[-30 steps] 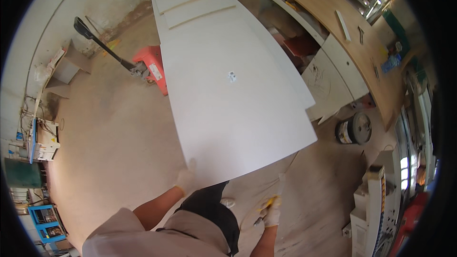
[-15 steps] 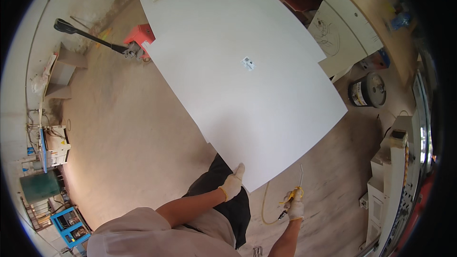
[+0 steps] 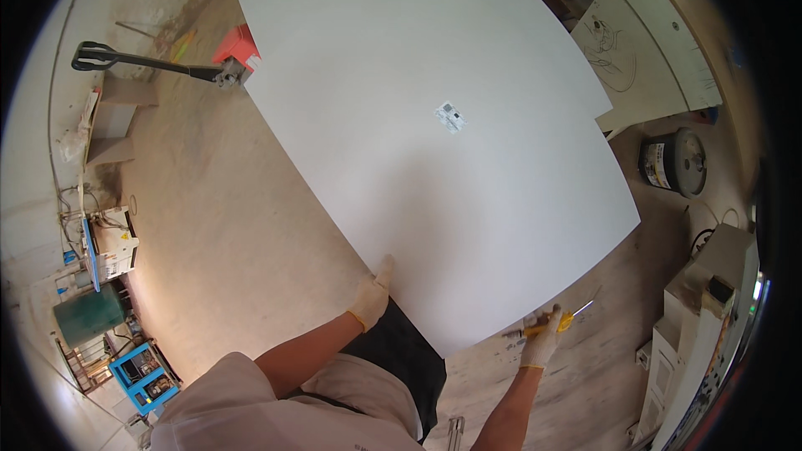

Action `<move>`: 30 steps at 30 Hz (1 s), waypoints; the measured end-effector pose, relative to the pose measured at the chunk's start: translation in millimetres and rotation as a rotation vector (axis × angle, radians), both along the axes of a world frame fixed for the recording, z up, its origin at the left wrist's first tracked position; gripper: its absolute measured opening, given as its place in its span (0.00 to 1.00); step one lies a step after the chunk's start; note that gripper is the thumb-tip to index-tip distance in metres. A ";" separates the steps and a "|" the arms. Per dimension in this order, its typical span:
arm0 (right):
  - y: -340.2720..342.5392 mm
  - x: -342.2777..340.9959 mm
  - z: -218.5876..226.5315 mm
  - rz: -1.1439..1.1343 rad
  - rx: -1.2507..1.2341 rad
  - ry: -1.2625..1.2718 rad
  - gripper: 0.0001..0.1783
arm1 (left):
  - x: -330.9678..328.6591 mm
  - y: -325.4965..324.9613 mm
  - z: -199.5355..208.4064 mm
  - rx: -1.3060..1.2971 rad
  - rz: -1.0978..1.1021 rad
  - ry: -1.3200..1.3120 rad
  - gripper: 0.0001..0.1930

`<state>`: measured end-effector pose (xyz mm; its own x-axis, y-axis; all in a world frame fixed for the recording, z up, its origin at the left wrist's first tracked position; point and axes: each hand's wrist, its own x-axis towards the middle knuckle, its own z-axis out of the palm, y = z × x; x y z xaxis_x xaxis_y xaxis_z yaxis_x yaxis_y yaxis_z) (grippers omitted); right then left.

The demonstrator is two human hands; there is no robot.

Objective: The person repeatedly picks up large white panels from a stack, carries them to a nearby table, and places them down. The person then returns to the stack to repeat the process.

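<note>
A large white panel [image 3: 501,192] with a small printed label [image 3: 449,117] stretches in front of me. My left hand [image 3: 370,294], in a pale work glove, grips its near left edge, thumb on the upper face and the other fingers mostly hidden. Just off the near right edge, my gloved right hand [image 3: 543,342] is closed around a yellow air blow gun [image 3: 570,321]. The gun's thin metal nozzle points away to the right, over the floor.
A red pallet jack [image 3: 237,48] with a black handle stands beyond the panel's left edge. Rightward are a black bucket [image 3: 687,160] and pale machine housings [image 3: 668,351]. A blue-framed unit [image 3: 144,376] and a green tank [image 3: 88,317] line the left wall.
My left hand has moved farther up the panel's left edge. The right hand has risen closer to the panel, and the blow gun's nozzle has swung from pointing away to pointing right.
</note>
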<state>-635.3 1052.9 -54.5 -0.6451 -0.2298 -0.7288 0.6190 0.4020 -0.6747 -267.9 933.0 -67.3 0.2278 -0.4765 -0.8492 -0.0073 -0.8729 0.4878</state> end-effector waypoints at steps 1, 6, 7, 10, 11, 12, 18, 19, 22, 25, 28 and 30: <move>-16.2 4.3 -1.8 -0.006 -0.115 -0.014 0.25 | -0.8 -2.7 3.3 0.039 0.003 -0.020 0.40; -53.5 18.5 11.5 -0.140 -0.372 -0.161 0.29 | 1.8 -10.6 24.4 0.082 -0.141 -0.132 0.41; -55.5 19.3 14.8 -0.218 -0.336 -0.162 0.29 | 2.7 -9.0 24.8 0.097 -0.147 -0.130 0.40; -61.1 17.1 21.5 -0.108 -0.265 -0.160 0.28 | 4.4 1.7 17.8 0.051 -0.129 -0.094 0.29; -64.1 15.8 22.2 -0.066 -0.216 -0.118 0.27 | 6.1 5.0 14.3 -0.200 -0.457 -0.238 0.29; -67.4 13.7 24.3 -0.045 -0.172 -0.091 0.26 | 9.7 7.2 13.6 -0.455 -0.786 -0.374 0.29; -48.8 10.3 71.8 -0.124 -0.169 0.077 0.22 | 93.3 -61.9 29.1 0.179 -0.580 0.071 0.40; -37.9 12.2 86.6 -0.181 -0.135 0.110 0.22 | 114.7 -89.0 31.0 0.118 -0.394 0.012 0.41; -2.3 19.3 142.5 -0.209 0.084 0.329 0.23 | 156.3 -153.9 30.4 -0.203 -0.114 -0.089 0.41; 7.7 29.0 192.0 -0.351 -0.016 0.638 0.25 | 153.6 -185.2 37.9 -0.268 0.064 0.047 0.39; 12.1 25.4 257.5 -0.322 0.113 0.590 0.27 | 125.3 -186.3 65.0 -0.253 0.026 0.084 0.37; 22.0 26.6 299.6 -0.298 0.295 0.570 0.29 | 105.7 -175.5 88.6 -0.274 0.017 0.188 0.36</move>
